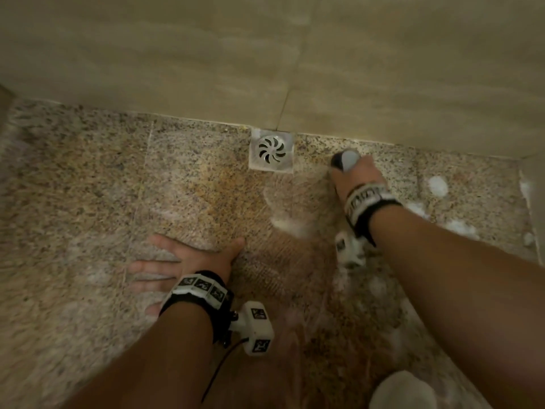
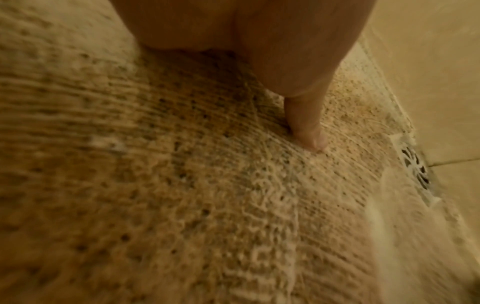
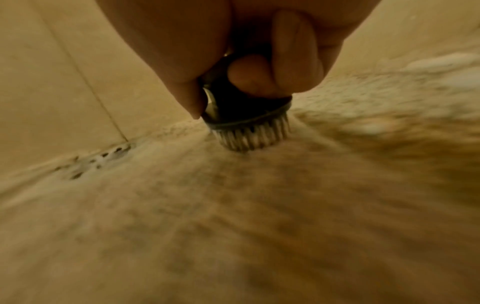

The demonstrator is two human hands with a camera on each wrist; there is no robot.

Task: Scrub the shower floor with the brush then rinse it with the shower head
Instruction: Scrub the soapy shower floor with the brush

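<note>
i read this as mid-scrub: my right hand (image 1: 355, 178) is clenched round the brush (image 3: 246, 121), bristles on the shower floor (image 1: 88, 202) at the drain's (image 1: 271, 150) four o'clock. left hand (image 1: 182, 261) lies flat, fingers spread. foam remains; rinsing not started, shower head unseen.

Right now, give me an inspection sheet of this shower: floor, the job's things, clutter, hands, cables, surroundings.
Surface: speckled floor, wet, with foam patches at right.
Job's things: brush, bristles on the floor right of the drain; shower head not in view.
Clutter: nothing seen.
Hands: left hand flat on the floor, fingers spread; right hand grips the brush.
Cables: black cable hangs from the left wrist camera.
Surroundings: beige tiled wall behind the drain.
</note>
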